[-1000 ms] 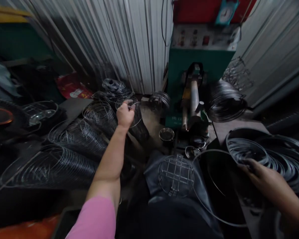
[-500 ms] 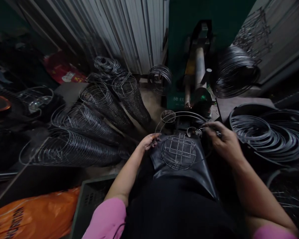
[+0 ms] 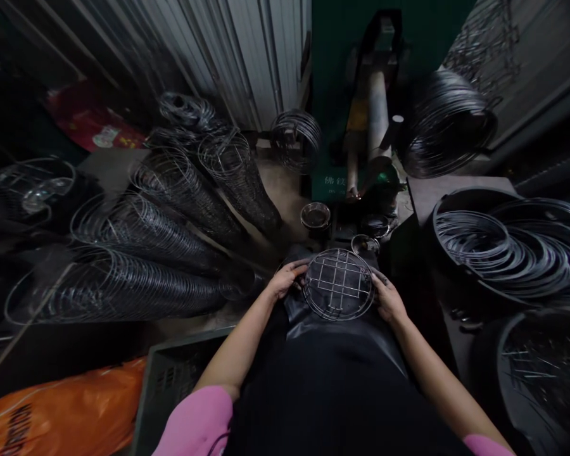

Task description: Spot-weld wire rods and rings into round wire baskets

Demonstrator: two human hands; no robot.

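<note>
A round wire rack, a grid of crossed wires with thin hoops around its edge, lies over the black apron on my lap. My left hand pinches its left rim between thumb and fingers. On the opposite side my right hand has its fingers closed on the right rim. Which hoop each fingertip presses is too dark to make out. Just beyond the rack is a small round dish, and another round dish stands farther left.
A green machine with a metal arm stands ahead. Long wire coils fill the left side. On the right are a tub of loose wire rings and a bin of short wires. A green crate stands by my left arm.
My right hand has come down and inward to the rack's right rim. The large hoop that was held raised between both hands is now down around the rack. The view has shifted slightly.
</note>
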